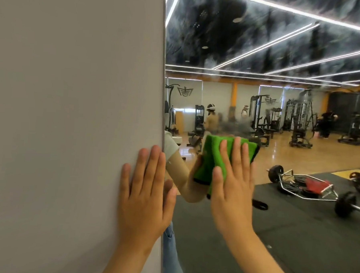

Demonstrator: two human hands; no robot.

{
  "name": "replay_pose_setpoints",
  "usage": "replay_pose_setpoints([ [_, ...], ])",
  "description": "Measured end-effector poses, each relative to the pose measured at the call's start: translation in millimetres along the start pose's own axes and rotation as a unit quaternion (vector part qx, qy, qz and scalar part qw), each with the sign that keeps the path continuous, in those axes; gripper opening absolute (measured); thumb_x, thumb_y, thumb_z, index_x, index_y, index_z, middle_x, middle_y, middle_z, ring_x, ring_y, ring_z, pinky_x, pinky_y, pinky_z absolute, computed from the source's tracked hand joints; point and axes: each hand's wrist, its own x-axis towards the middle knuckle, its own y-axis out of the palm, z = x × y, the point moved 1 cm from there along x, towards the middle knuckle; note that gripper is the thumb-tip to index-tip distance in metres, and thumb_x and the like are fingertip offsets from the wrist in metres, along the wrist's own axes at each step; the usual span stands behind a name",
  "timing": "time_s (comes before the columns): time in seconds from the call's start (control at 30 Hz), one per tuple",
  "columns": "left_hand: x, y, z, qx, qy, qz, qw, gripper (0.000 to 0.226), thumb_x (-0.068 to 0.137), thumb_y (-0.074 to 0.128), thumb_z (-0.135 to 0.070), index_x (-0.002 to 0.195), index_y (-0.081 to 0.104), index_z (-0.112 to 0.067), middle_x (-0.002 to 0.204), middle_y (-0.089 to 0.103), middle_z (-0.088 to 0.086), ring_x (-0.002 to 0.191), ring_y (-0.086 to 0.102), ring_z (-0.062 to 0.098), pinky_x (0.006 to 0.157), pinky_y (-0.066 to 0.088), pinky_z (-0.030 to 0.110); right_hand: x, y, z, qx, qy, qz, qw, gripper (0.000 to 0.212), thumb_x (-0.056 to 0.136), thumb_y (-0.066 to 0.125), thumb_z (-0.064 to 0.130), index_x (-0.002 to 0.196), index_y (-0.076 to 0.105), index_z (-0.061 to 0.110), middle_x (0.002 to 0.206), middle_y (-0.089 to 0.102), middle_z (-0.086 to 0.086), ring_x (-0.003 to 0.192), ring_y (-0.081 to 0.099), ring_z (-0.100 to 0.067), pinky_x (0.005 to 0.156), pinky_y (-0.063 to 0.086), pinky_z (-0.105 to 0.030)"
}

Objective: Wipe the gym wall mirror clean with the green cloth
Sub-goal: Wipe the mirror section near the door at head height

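We find the green cloth [213, 157] folded into a thick pad and pressed flat against the mirror [294, 236], close to its left edge and about halfway up the part of the glass we can see. The right hand [232, 193] lies over the cloth with its fingers straight and slightly spread. It pushes the pad onto the glass rather than gripping it, and the cloth sticks out above and to the left of the fingers. The left hand [144, 197] holds nothing: it rests flat, fingers straight and together, on the grey wall [72, 109] right at the mirror's left edge, with the thumb side reaching over that edge, and we take it for a brace. As we judge it, the wiping is under way but far from finished. A cloudy smear [234, 123] sits on the glass just above the cloth, and pale hazy streaks [306, 93] run further up and toward the right edge, so the upper and right parts need passes. The lower glass looks clearer, though we cannot say whether it has been wiped. The surface is smooth, upright glass beside a matte wall panel. In it we see a gym reflected: a wooden floor, dark rubber mats, a loaded bar [309, 189] lying on the mat, weight machines, distant people, and bright strip lights on a dark ceiling.
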Motion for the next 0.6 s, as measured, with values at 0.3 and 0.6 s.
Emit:
replay_pose_setpoints([
  [0.3,0.5,-0.1,1.1,-0.006,0.009,-0.002,1.0,0.061,0.106,0.023,-0.041,0.157,0.018,-0.006,0.166,0.008,0.007,0.155,0.005,0.022,0.125,0.002,0.044,-36.4,3.0,8.7,-0.107,-0.098,0.029,0.989,0.054,0.109,0.014,0.042,0.155,0.034,0.022,0.165,0.024,0.001,0.153,0.017,-0.02,0.121,0.013,-0.05],
  [0.6,-0.7,1.2,1.8,-0.007,0.011,-0.004,1.0,0.064,0.106,0.024,-0.041,0.158,0.014,-0.007,0.166,0.014,0.01,0.154,0.006,0.024,0.125,0.002,0.045,-36.6,16.3,19.2,0.058,-0.058,-0.045,0.996,0.051,0.108,0.026,0.043,0.147,0.047,0.018,0.161,0.031,0.0,0.153,0.017,-0.019,0.117,0.02,-0.054],
])
